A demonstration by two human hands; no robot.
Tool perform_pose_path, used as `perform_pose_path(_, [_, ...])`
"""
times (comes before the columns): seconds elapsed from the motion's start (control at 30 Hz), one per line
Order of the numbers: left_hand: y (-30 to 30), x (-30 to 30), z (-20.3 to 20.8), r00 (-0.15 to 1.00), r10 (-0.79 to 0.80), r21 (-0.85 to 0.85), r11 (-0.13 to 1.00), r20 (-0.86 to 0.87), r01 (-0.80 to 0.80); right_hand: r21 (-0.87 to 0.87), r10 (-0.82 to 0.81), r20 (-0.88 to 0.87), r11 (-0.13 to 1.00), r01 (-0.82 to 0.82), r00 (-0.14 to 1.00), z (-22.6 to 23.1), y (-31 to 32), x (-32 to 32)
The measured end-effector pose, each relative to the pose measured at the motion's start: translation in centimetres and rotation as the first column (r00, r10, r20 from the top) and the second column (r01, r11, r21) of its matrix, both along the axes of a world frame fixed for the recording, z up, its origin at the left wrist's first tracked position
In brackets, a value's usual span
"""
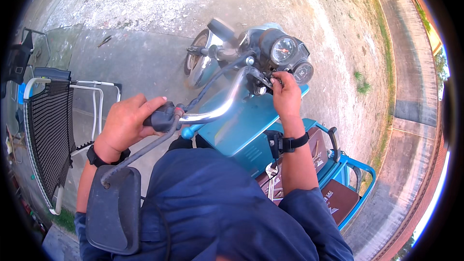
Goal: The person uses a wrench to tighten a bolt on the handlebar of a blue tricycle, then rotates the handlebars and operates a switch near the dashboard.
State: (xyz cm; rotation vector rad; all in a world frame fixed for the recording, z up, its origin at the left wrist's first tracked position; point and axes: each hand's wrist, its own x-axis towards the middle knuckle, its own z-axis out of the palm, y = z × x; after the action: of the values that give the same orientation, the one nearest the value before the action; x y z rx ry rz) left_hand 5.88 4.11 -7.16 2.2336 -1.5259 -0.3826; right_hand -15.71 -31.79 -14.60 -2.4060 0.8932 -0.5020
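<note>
A chrome handlebar (224, 105) of a blue three-wheeled motorcycle crosses in front of me. Around its black switch housing and grip (162, 117), at the left end, my left hand (126, 123) is closed. My right hand (287, 97) pinches with thumb and forefinger at the middle of the bar, just below two round gauges (283, 50). What lies between those fingertips is too small and covered to make out. From the left end of the bar a stalk carries a black mirror (116, 208), its back toward me, over my left forearm.
A blue body panel (241, 130) spreads below the handlebar. On a brown surface by my right forearm lies an adjustable wrench (271, 179). A blue tubular frame (369, 176) stands right. At left is a black mesh chair (48, 130) with white tubing. The front wheel (195, 60) is ahead.
</note>
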Motion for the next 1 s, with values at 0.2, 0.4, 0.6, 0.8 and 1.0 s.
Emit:
perform_pose_path(0.2, [0.0, 0.0, -0.1, 1.0, 0.002, -0.004, 1.0, -0.007, -0.002, -0.086, 0.069, -0.072, 0.993, -0.075, 0.995, 1.6, 0.4, 0.5])
perform_pose_path(0.4, [0.0, 0.0, 0.0, 1.0, 0.005, -0.001, 1.0, -0.008, -0.005, -0.138, 0.122, -0.082, 0.982, -0.132, 0.989, 1.7, -0.1, 0.5])
perform_pose_path(0.6, [0.0, 0.1, -0.2, 1.0, 0.003, 0.004, 1.0, 0.001, -0.003, -0.14, 0.168, -0.055, 0.975, -0.174, 0.984, 1.7, 0.0, 0.2])
perform_pose_path(0.8, [0.0, 0.1, -0.2, 1.0, 0.004, 0.002, 1.0, 0.002, -0.004, -0.135, 0.138, -0.024, 0.981, -0.14, 0.99, 1.5, 0.2, 0.4])
perform_pose_path(1.0, [-0.1, 0.1, -0.2, 1.0, 0.007, 0.006, 1.0, 0.008, -0.007, -0.102, 0.097, -0.044, 0.99, -0.101, 0.994, 1.5, 0.3, 0.5])
